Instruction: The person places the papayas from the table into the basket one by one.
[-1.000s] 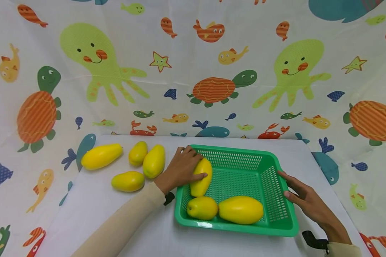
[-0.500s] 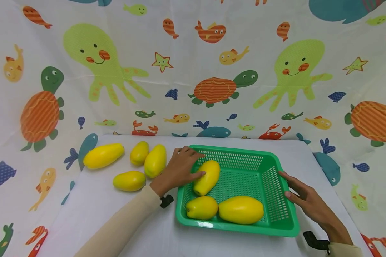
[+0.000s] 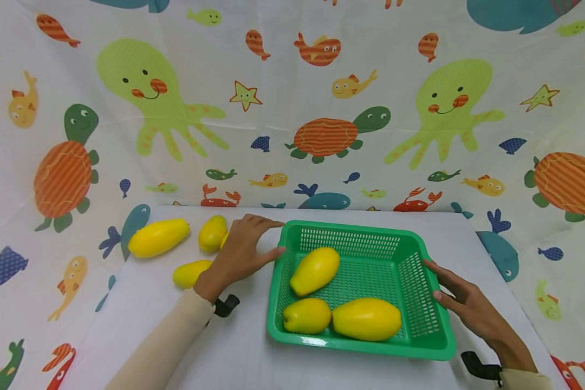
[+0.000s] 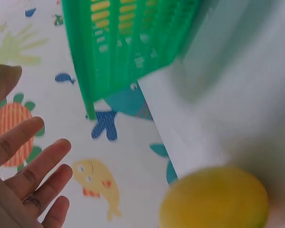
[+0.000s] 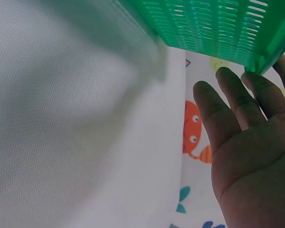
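Note:
My left hand (image 3: 241,249) is beside the basket's left rim, its fingers extended and holding nothing; the left wrist view shows its spread fingers (image 4: 35,173) apart from the green wall. My right hand (image 3: 473,306) rests its fingertips at the right rim of the green plastic basket (image 3: 370,351), fingers fairly straight. Inside that basket, a yellow mango-like fruit (image 3: 315,271) lies slanted at the left, with a shorter yellow fruit (image 3: 307,316) and a larger papaya-like one (image 3: 366,319) along the near side.
Left of the basket, on the white table (image 3: 253,346), lie a long yellow fruit (image 3: 158,238), a small one (image 3: 212,233) and another (image 3: 190,273) partly behind my left hand. One more is mostly hidden there. A sea-animal printed curtain (image 3: 283,81) hangs behind.
My left hand has let go of the slanted yellow fruit and drawn left out of the basket. The fruit has tipped rightward onto the basket floor. The right hand stays at the rim.

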`<state>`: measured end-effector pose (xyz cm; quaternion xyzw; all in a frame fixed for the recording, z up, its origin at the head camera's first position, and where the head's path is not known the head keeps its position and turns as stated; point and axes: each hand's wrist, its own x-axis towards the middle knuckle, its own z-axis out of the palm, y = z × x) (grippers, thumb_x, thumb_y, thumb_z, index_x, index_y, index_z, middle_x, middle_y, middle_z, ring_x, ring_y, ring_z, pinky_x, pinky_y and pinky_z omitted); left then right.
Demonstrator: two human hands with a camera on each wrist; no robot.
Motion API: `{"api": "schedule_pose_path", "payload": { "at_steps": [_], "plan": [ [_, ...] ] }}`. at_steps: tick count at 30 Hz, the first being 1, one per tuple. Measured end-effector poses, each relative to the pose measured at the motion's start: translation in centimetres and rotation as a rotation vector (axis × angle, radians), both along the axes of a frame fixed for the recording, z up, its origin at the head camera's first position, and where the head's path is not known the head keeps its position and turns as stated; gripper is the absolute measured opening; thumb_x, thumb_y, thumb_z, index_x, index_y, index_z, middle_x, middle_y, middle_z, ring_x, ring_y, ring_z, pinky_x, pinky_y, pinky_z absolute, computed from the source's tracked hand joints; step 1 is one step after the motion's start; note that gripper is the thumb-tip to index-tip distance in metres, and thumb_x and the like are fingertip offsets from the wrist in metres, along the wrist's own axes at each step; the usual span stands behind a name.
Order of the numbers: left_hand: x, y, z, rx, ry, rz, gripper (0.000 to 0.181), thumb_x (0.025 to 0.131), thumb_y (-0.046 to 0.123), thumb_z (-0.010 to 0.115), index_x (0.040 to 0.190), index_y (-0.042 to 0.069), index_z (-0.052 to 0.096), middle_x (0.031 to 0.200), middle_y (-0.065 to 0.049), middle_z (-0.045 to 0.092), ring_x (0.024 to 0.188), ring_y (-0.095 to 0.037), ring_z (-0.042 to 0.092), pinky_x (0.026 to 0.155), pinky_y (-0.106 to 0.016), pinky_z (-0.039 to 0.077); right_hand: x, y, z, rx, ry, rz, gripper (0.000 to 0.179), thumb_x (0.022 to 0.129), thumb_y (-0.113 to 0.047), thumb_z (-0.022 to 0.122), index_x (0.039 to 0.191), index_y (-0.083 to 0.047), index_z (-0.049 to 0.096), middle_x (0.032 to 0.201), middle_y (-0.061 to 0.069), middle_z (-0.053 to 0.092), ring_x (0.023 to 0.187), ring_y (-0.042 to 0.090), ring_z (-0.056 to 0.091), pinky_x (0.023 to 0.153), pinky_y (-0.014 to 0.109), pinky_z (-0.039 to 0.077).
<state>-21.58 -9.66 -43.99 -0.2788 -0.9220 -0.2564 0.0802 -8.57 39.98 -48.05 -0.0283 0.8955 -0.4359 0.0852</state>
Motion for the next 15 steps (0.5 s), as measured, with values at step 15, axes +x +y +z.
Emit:
{"api": "schedule_pose_path", "payload": {
  "at_steps": [15],
  "plan": [
    [-0.1,-4.8,-0.3,-0.003,0.029,0.085,0.054,0.093,0.044,0.080,0.139,0.018,0.069,0.136,-0.010,0.071,0.129,-0.033,0.055,0.109,-0.060,0.045,0.0,0.0,-0.1,-0.017,-0.001,-0.001,0.069,0.110,-0.029,0.059,0.170,-0.025,0.026,0.174,0.029,0.021,0.151,0.066,0.025,0.108,0.075,0.035]
  ]
}}
